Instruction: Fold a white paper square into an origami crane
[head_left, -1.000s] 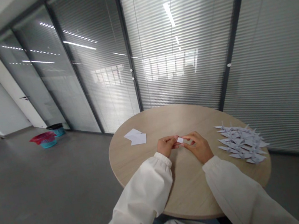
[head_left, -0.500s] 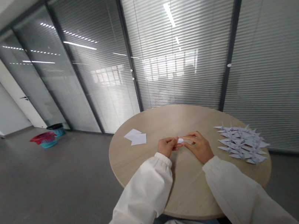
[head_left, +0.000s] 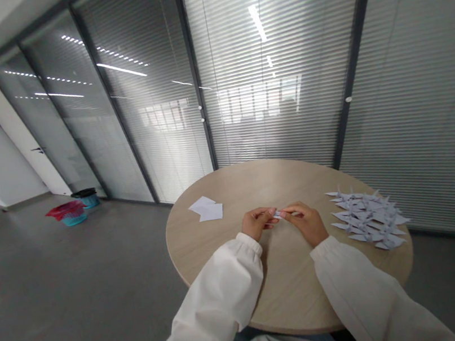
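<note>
A small folded piece of white paper (head_left: 277, 215) is pinched between my two hands, above the middle of the round table. My left hand (head_left: 257, 222) grips its left side, thumb on top. From the right, my right hand (head_left: 307, 223) holds the other side between thumb and fingers. Most of the paper is hidden by my fingertips. Right of my hands lies a cluster of folded paper cranes (head_left: 369, 217). To the left, a few flat white paper sheets (head_left: 210, 212) overlap one another.
The round wooden table (head_left: 271, 178) stands close to a glass partition with blinds (head_left: 281, 128). On the floor at the left are a blue bin with a red liner (head_left: 69, 212) and a blue bin with a black liner (head_left: 89, 197).
My right thumb and fingers have closed in on the paper, and the right hand has shifted slightly. Less of the paper shows now. The sheets and cranes have not moved.
</note>
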Demonstrator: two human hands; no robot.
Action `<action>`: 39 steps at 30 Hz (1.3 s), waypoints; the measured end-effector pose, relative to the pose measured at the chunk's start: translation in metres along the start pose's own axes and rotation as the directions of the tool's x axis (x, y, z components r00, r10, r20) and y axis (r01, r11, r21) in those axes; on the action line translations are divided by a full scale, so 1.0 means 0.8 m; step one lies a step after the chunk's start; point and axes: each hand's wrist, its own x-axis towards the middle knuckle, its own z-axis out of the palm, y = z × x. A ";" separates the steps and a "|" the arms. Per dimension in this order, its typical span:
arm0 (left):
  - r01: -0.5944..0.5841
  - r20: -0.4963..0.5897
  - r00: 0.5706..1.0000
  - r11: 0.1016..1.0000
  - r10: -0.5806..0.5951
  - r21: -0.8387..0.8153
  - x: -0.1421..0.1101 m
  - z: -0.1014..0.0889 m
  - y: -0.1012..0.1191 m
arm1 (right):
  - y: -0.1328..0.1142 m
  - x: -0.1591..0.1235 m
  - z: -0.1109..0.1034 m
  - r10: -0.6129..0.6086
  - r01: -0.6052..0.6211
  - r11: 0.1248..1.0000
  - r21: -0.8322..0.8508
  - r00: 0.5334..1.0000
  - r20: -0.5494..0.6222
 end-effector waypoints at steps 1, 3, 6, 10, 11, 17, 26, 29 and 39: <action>0.002 0.007 1.000 1.000 -0.002 0.012 -0.001 0.001 0.001 | 0.001 0.000 0.000 0.005 -0.005 1.000 0.010 1.000 -0.002; -0.006 0.017 1.000 0.999 0.005 0.041 -0.002 0.002 0.001 | 0.004 0.001 0.000 0.012 -0.012 1.000 0.025 1.000 -0.007; -0.047 0.019 0.999 0.996 0.045 0.077 -0.002 0.002 0.000 | 0.007 0.002 0.001 0.011 -0.011 0.999 0.036 1.000 -0.005; -0.061 -0.008 0.998 0.995 0.062 0.082 0.000 0.002 -0.003 | 0.007 0.000 0.002 -0.001 0.001 1.000 0.030 1.000 0.002; -0.060 -0.024 0.998 0.995 0.062 0.077 0.000 0.002 -0.003 | 0.007 0.000 0.002 -0.005 0.005 1.000 0.027 1.000 0.001; -0.044 -0.052 0.998 0.998 0.047 0.050 -0.001 0.003 0.001 | 0.007 -0.001 0.003 -0.032 0.032 0.999 -0.013 0.999 0.007; -0.070 -0.019 0.997 0.997 0.070 0.031 0.001 -0.001 0.000 | 0.009 -0.001 0.003 -0.028 0.028 1.000 -0.007 0.999 0.022; -0.079 0.012 0.997 0.996 0.079 0.033 0.002 -0.001 0.000 | 0.010 0.000 0.002 0.020 -0.021 0.999 0.048 1.000 0.022; -0.085 0.130 0.988 0.996 0.087 -0.016 0.004 -0.002 -0.006 | 0.007 0.004 -0.002 0.226 -0.241 0.935 0.260 0.970 0.084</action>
